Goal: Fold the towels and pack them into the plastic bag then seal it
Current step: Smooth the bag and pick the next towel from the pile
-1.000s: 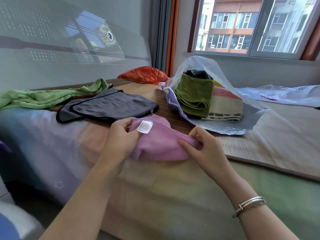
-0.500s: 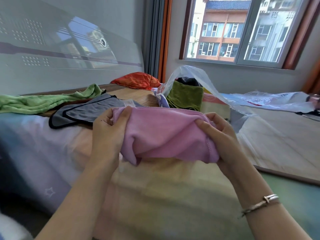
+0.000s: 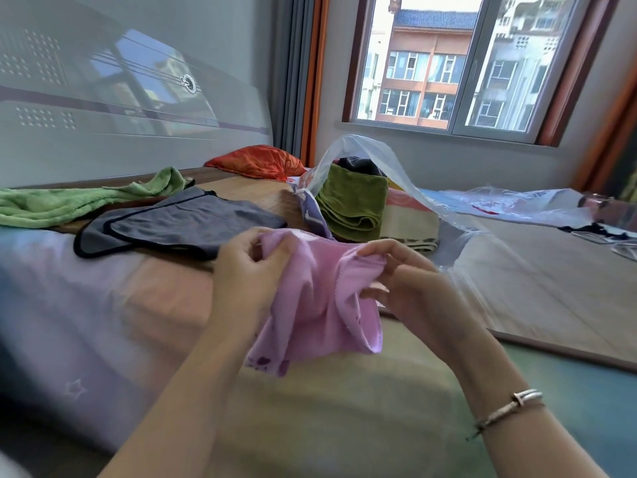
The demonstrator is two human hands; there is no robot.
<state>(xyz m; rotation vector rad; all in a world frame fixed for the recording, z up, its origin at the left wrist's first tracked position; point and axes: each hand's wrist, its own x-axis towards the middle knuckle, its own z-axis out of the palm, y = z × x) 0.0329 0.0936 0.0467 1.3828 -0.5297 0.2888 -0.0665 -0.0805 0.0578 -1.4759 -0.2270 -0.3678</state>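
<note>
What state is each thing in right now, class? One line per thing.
Pink towel: unfolded, held up by both hands.
Left hand: gripping the towel.
Right hand: pinching its edge.
Bag: open, unsealed.
Olive towel: folded, in bag.
Grey towel: flat, unfolded.
Green towel: crumpled, unfolded.

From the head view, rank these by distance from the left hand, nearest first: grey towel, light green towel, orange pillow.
Measured from the left hand, which grips the pink towel:
1. Grey towel, lying flat just beyond the hand, to its left.
2. Light green towel, farther left by the headboard.
3. Orange pillow, far back near the curtain.
</note>
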